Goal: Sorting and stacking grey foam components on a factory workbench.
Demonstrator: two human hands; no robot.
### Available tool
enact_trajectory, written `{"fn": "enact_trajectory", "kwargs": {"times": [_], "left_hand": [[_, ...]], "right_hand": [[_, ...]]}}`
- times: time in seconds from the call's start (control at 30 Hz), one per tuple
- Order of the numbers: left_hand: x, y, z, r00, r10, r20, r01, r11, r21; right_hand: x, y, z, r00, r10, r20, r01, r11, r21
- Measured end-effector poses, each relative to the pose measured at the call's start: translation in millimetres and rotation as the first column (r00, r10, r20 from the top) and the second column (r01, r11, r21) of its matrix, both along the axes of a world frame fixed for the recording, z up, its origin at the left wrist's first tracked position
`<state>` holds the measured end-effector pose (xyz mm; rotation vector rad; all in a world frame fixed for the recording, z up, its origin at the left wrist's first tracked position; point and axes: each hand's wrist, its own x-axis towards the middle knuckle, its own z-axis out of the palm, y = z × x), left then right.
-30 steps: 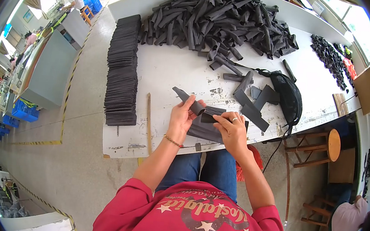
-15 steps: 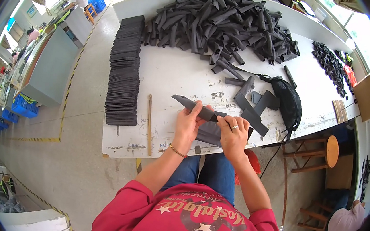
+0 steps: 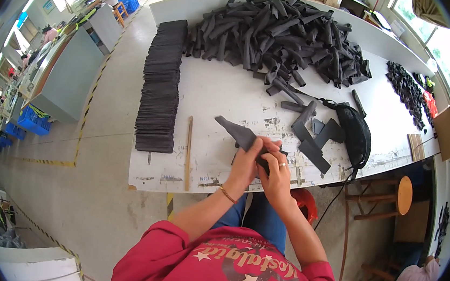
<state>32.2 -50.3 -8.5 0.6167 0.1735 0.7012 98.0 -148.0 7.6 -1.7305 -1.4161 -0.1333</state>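
Note:
My left hand (image 3: 246, 165) is closed around a long black fabric tube (image 3: 241, 134), whose flattened free end points away to the left above the white table. My right hand (image 3: 277, 179), with a ring on one finger, is closed at the tube's near end, pressed up against the left hand. The fingers of both hands hide that near end. Some black material shows beneath and beside the hands, mostly covered by them. A thin wooden stick (image 3: 188, 153) lies to the left of my hands. Several flat black fabric pieces (image 3: 314, 154) lie to their right.
A long stack of folded black pieces (image 3: 159, 88) lines the left of the table (image 3: 213, 96). A heap of black tubes (image 3: 286, 35) fills the far side. At right are a black waist bag (image 3: 353, 134), small black pieces (image 3: 405, 93) and a wooden stool (image 3: 404, 195).
My hands have come closer together, and the right hand has turned inward against the left. More of the near end of the tube is now hidden. The view has shifted slightly.

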Motion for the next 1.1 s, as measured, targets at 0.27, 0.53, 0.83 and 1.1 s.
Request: {"fn": "enact_trajectory", "kwargs": {"times": [0.27,0.53,0.83,1.1], "left_hand": [[-9.7,7.7,1.6,0.993,0.111,-0.052,-0.114,0.992,-0.06],[-0.2,-8.6,-7.2,0.997,0.032,-0.07,-0.044,0.984,-0.171],[10.7,4.8,14.8,0.975,0.223,-0.003,-0.219,0.954,-0.205],[10.3,-4.3,9.7,0.972,0.237,-0.001,-0.23,0.944,-0.237]], "right_hand": [[11.1,-8.5,6.4,0.996,0.075,-0.054,-0.08,0.992,-0.1],[17.3,-9.1,6.9,0.995,0.096,-0.035,-0.1,0.982,-0.159],[38.6,0.4,14.3,0.974,0.213,0.071,-0.209,0.976,-0.064],[34.5,4.8,6.1,0.974,0.227,-0.005,-0.227,0.974,-0.006]]}}
